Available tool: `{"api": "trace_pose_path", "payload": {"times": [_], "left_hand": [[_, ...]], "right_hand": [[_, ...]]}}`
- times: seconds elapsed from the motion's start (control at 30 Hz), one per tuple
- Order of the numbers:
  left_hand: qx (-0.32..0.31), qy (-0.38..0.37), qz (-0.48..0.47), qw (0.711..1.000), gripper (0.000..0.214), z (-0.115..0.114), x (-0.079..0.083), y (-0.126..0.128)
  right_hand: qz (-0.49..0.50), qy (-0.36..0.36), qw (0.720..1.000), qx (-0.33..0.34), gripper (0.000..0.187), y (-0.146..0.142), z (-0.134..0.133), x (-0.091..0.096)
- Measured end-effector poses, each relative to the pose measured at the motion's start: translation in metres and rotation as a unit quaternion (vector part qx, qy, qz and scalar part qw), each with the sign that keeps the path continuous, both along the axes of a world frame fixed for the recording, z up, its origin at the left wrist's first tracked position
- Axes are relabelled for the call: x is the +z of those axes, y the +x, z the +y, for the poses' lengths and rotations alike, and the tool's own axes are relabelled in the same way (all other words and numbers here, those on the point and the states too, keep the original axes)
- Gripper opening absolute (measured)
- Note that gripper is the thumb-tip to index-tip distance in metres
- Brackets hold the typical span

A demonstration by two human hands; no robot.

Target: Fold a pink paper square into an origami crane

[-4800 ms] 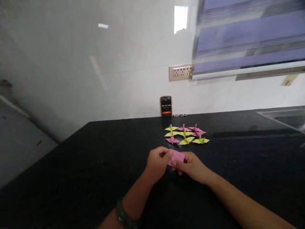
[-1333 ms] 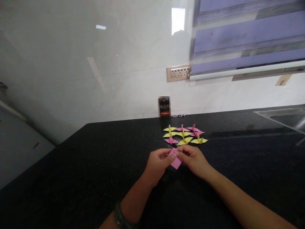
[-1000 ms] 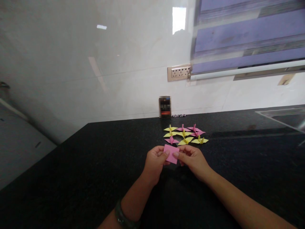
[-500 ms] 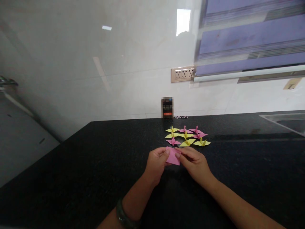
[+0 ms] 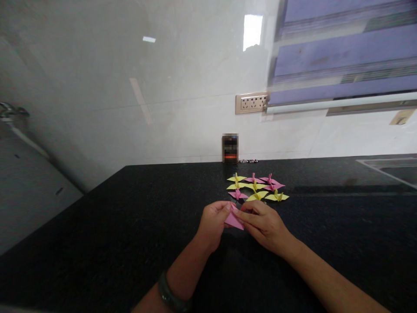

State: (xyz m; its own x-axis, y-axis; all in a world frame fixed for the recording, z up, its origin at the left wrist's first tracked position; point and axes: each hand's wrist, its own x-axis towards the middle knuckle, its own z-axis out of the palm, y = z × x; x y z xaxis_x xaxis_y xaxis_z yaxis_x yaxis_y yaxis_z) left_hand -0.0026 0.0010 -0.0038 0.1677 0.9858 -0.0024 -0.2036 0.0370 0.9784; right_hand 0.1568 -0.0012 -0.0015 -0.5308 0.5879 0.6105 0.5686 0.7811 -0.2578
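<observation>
A small folded piece of pink paper [image 5: 235, 221] is held above the dark counter. My left hand [image 5: 213, 224] pinches its left side, thumb on top near the upper corner. My right hand [image 5: 263, 224] is closed on the right side, its fingers pressed to the paper's upper face. Parts of the sheet lie hidden under the fingers. Just beyond my hands stand several yellow paper cranes [image 5: 257, 195] and several pink paper cranes [image 5: 238, 195], set close together in rows.
The black speckled counter [image 5: 130, 217] runs back to a glossy tiled wall. Against the wall stands a phone-sized item with a blurred face [image 5: 230, 148], beside a beaded strap [image 5: 249, 161]. A sink edge [image 5: 384, 174] lies at right, below a purple blind [image 5: 345, 56]. Sockets [image 5: 250, 103] are on the wall.
The pink paper has gone from a squarish shape to a more triangular one. My right fingers have moved left across its top. The view has shifted slightly.
</observation>
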Motion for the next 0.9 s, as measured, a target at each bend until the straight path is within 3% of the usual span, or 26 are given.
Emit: {"api": "trace_pose_path", "payload": {"times": [0.47, 0.63, 0.7, 0.8, 0.9], "left_hand": [[-0.031, -0.057, -0.084, 0.994, 0.028, -0.0013, 0.0037, 0.0018], [0.001, -0.028, -0.059, 0.998, 0.023, -0.0012, 0.0009, 0.0022], [0.008, -0.019, -0.042, 0.999, 0.024, -0.0008, -0.0002, 0.0024], [0.016, -0.010, -0.019, 1.000, 0.025, -0.0005, -0.0005, 0.0027], [0.025, -0.006, -0.005, 1.000, 0.025, -0.0006, 0.0001, 0.0034]], "right_hand": [[-0.002, 0.001, 1.000, 0.020, 0.031, 0.0007, -0.0016, 0.0071], [0.027, -0.015, 0.999, 0.032, 0.026, -0.0027, -0.0036, 0.0083], [0.088, -0.048, 0.994, 0.036, 0.020, -0.0046, -0.0039, 0.0075], [0.193, -0.135, 0.972, -0.014, 0.016, -0.0068, -0.0028, 0.0040], [0.224, -0.237, 0.944, -0.051, 0.017, -0.0086, -0.0009, -0.0008]]}}
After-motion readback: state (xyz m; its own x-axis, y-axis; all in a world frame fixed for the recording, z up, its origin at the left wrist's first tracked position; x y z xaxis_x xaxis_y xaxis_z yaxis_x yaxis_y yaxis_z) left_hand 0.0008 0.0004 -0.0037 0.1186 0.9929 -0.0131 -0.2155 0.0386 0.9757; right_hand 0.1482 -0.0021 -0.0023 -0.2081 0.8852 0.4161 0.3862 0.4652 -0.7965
